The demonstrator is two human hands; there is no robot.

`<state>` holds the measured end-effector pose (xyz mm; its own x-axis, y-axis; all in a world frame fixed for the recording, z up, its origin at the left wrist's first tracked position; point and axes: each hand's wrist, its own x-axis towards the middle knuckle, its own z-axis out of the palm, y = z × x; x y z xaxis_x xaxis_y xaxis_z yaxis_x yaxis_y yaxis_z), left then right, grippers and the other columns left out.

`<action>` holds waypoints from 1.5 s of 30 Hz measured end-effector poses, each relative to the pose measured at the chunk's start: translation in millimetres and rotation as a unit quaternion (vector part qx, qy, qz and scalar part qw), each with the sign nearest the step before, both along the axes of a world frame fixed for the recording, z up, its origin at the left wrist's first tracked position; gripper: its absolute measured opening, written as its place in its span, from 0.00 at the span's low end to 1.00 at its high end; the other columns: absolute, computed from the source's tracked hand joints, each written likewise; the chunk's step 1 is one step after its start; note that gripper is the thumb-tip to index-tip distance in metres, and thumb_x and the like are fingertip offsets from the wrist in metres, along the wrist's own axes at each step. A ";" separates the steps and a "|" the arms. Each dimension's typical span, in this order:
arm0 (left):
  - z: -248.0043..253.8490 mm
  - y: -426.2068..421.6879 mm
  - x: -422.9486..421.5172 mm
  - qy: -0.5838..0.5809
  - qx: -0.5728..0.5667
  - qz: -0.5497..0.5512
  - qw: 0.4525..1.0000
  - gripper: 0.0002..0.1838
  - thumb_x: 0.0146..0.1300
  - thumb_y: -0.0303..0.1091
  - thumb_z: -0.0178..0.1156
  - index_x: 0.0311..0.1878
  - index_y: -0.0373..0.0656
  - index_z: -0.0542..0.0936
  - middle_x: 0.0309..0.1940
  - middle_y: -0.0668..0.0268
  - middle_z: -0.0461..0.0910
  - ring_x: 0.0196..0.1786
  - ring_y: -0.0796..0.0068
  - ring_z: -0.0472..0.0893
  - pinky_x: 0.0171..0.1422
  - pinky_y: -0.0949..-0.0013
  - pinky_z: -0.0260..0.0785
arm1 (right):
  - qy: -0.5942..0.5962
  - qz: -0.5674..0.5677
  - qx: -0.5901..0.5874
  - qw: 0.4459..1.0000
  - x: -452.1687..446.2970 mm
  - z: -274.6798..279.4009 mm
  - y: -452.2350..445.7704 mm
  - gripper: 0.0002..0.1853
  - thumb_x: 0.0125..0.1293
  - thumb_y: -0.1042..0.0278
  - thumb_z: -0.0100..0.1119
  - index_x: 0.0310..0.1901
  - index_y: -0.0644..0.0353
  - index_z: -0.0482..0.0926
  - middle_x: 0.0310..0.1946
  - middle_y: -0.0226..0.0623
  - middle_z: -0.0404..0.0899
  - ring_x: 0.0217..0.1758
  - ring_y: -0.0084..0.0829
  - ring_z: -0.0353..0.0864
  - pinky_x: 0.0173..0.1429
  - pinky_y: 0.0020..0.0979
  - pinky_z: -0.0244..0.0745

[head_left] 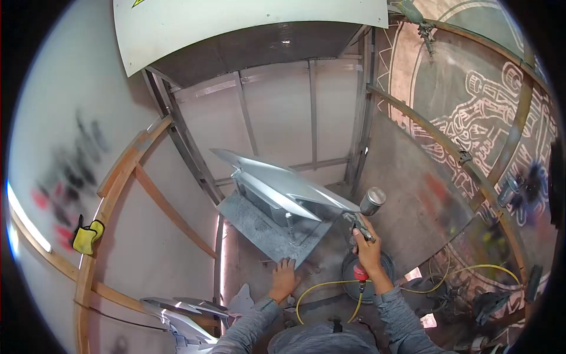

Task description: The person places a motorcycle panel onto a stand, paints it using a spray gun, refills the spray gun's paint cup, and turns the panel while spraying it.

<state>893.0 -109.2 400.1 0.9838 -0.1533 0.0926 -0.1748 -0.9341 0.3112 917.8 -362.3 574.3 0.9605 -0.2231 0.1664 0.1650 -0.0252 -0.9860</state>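
Observation:
My right hand [368, 251] is closed around the handle of a spray gun [358, 225], with a metal cup [372, 201] on top and a red fitting [360, 272] below, where a yellow hose [318, 288] joins. A silver pointed panel [283, 181] lies raised on a support above a grey board [253, 225]; the gun is close to its right end. My left hand [285, 278] rests on the board's near edge, its fingers spread and holding nothing.
Another set of silver panels [184, 321] is at the lower left. A yellow cloth [87, 237] hangs on the left wooden frame [119, 180]. Under my right hand stands a dark bucket [383, 282]. Another spray gun [425, 34] hangs at the upper right.

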 end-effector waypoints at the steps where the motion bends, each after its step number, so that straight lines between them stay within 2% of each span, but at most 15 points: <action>1: -1.6 2.2 -3.7 0.000 0.001 0.005 1.000 0.36 0.50 0.43 0.66 0.63 0.42 0.69 0.65 0.55 0.66 0.68 0.50 0.62 0.66 0.48 0.61 | -0.001 0.005 -0.002 1.000 -0.6 -3.9 -5.3 0.24 0.67 0.69 0.57 0.65 0.56 0.71 0.34 0.30 0.79 0.19 0.16 0.69 0.22 0.22 0.67; 6: -20.2 17.4 -10.5 0.002 0.064 0.071 0.995 0.40 0.48 0.43 0.67 0.65 0.37 0.65 0.70 0.51 0.59 0.72 0.47 0.58 0.69 0.46 0.58 | 0.001 0.031 0.017 0.999 -9.6 -5.8 -26.4 0.24 0.67 0.70 0.57 0.65 0.58 0.71 0.32 0.29 0.79 0.19 0.16 0.69 0.23 0.22 0.67; 13: -15.6 36.8 -12.7 0.051 0.041 0.164 0.984 0.44 0.50 0.43 0.67 0.69 0.35 0.61 0.74 0.48 0.51 0.74 0.45 0.53 0.72 0.44 0.55 | -0.022 0.043 0.016 0.999 -19.7 -12.8 -49.6 0.25 0.66 0.68 0.57 0.65 0.60 0.71 0.32 0.29 0.80 0.19 0.16 0.70 0.23 0.22 0.67; 15: -10.6 39.5 -14.8 0.092 0.051 0.199 0.974 0.46 0.51 0.45 0.67 0.70 0.35 0.59 0.74 0.48 0.49 0.75 0.45 0.51 0.73 0.45 0.53 | -0.019 0.053 0.007 0.998 -21.0 -17.0 -54.1 0.25 0.67 0.68 0.57 0.65 0.59 0.71 0.31 0.29 0.80 0.18 0.16 0.69 0.23 0.22 0.67; 19: -23.8 43.1 -9.2 0.097 0.071 0.233 0.965 0.49 0.52 0.49 0.67 0.72 0.36 0.56 0.75 0.48 0.47 0.76 0.44 0.49 0.75 0.46 0.51 | -0.027 0.082 0.012 0.996 -19.8 -21.1 -57.8 0.24 0.67 0.68 0.57 0.65 0.59 0.71 0.30 0.29 0.79 0.19 0.15 0.69 0.23 0.22 0.67; 21: -23.9 37.1 -4.8 0.119 0.016 0.232 0.965 0.51 0.53 0.52 0.67 0.73 0.38 0.54 0.75 0.48 0.45 0.77 0.44 0.47 0.75 0.47 0.50 | -0.033 0.093 0.019 0.995 -17.7 -19.9 -55.9 0.24 0.67 0.68 0.57 0.65 0.58 0.70 0.29 0.28 0.78 0.20 0.15 0.70 0.24 0.21 0.68; 25: -22.8 8.8 -6.3 0.112 0.028 0.206 0.972 0.50 0.53 0.52 0.66 0.74 0.41 0.55 0.76 0.47 0.45 0.77 0.43 0.47 0.75 0.46 0.51 | -0.024 0.108 0.005 0.994 -11.2 -22.1 -51.5 0.25 0.67 0.68 0.57 0.66 0.56 0.70 0.30 0.27 0.78 0.21 0.14 0.70 0.24 0.21 0.68; 27: -30.3 -5.5 -3.2 0.088 -0.015 0.173 0.981 0.48 0.52 0.51 0.66 0.74 0.45 0.56 0.75 0.46 0.47 0.76 0.42 0.49 0.74 0.46 0.51 | -0.018 0.140 0.003 0.990 -7.6 -21.5 -48.9 0.25 0.67 0.68 0.57 0.67 0.55 0.69 0.31 0.26 0.77 0.21 0.14 0.70 0.25 0.21 0.70; 30: -14.9 -29.1 1.4 0.080 -0.010 0.132 0.988 0.48 0.53 0.52 0.65 0.74 0.48 0.56 0.75 0.46 0.48 0.75 0.41 0.51 0.74 0.45 0.52 | -0.011 0.149 -0.004 0.989 -4.4 -17.8 -42.7 0.26 0.67 0.68 0.57 0.67 0.53 0.69 0.31 0.26 0.77 0.22 0.14 0.71 0.26 0.21 0.71; 34: -39.9 -38.5 15.5 0.057 -0.002 0.090 0.994 0.47 0.53 0.53 0.64 0.74 0.49 0.57 0.74 0.46 0.48 0.74 0.40 0.53 0.73 0.45 0.53 | -0.005 0.155 0.000 0.988 0.1 -15.7 -35.8 0.26 0.67 0.68 0.57 0.68 0.52 0.68 0.32 0.26 0.77 0.22 0.15 0.71 0.27 0.21 0.72; 36: -53.8 -43.3 18.1 0.021 -0.055 0.060 0.996 0.47 0.54 0.54 0.63 0.74 0.49 0.57 0.75 0.47 0.47 0.73 0.39 0.54 0.72 0.43 0.54 | -0.009 0.165 -0.028 0.986 0.1 -9.7 -33.2 0.27 0.67 0.68 0.57 0.68 0.58 0.67 0.38 0.28 0.79 0.22 0.15 0.71 0.26 0.21 0.70; 38: -18.0 -55.7 14.1 0.035 -0.039 0.062 0.997 0.47 0.54 0.52 0.64 0.74 0.51 0.55 0.76 0.49 0.46 0.74 0.40 0.51 0.73 0.42 0.52 | -0.015 0.176 -0.023 0.984 5.0 -11.0 -32.1 0.27 0.68 0.68 0.57 0.68 0.57 0.67 0.37 0.28 0.79 0.22 0.15 0.71 0.26 0.21 0.70; 41: -5.8 -57.4 11.9 0.125 -0.022 0.079 0.989 0.47 0.54 0.50 0.65 0.75 0.50 0.55 0.77 0.56 0.45 0.78 0.47 0.43 0.76 0.39 0.45 | -0.023 0.189 -0.021 0.981 9.6 -12.5 -30.7 0.27 0.68 0.67 0.57 0.68 0.55 0.67 0.35 0.27 0.78 0.23 0.15 0.72 0.27 0.21 0.72; 45: -17.7 -41.3 8.3 0.072 0.039 0.087 0.993 0.48 0.53 0.50 0.66 0.74 0.49 0.56 0.77 0.58 0.47 0.78 0.47 0.43 0.75 0.39 0.46 | -0.021 0.190 -0.034 0.981 13.7 -11.9 -29.2 0.27 0.68 0.66 0.57 0.68 0.54 0.67 0.32 0.27 0.77 0.23 0.15 0.72 0.28 0.22 0.73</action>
<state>901.2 -150.5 382.4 0.9982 0.0182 -0.0564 0.0316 -0.9686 0.2465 931.5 -391.5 562.4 0.9644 0.1617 0.2092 0.2151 -0.0193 -0.9764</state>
